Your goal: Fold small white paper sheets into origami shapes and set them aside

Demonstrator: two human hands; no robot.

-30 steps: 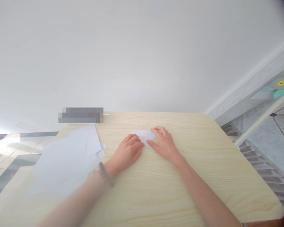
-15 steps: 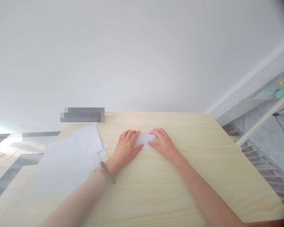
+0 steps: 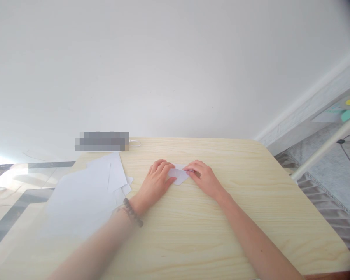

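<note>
A small folded piece of white paper [image 3: 179, 177] lies on the wooden table between my two hands. My left hand [image 3: 159, 177] rests at its left side, thumb at the lower edge and fingers curled over the upper left part. On the right, my right hand [image 3: 202, 175] pinches the paper's right corner between thumb and fingertips, where a flap seems raised. My fingers hide both ends of the paper. A dark beaded bracelet [image 3: 132, 212] circles my left wrist.
Several loose white sheets [image 3: 76, 198] overlap on the left of the table [image 3: 251, 186]. A blurred-out grey object [image 3: 102, 142] with a white cord stands at the back left, near the wall [image 3: 175, 70]. A pale pole [image 3: 321, 149] slants beyond the right edge.
My right thumb and fingertips have closed together on the paper's right corner, lifting or folding it. My left fingers have shifted slightly inward over the paper.
</note>
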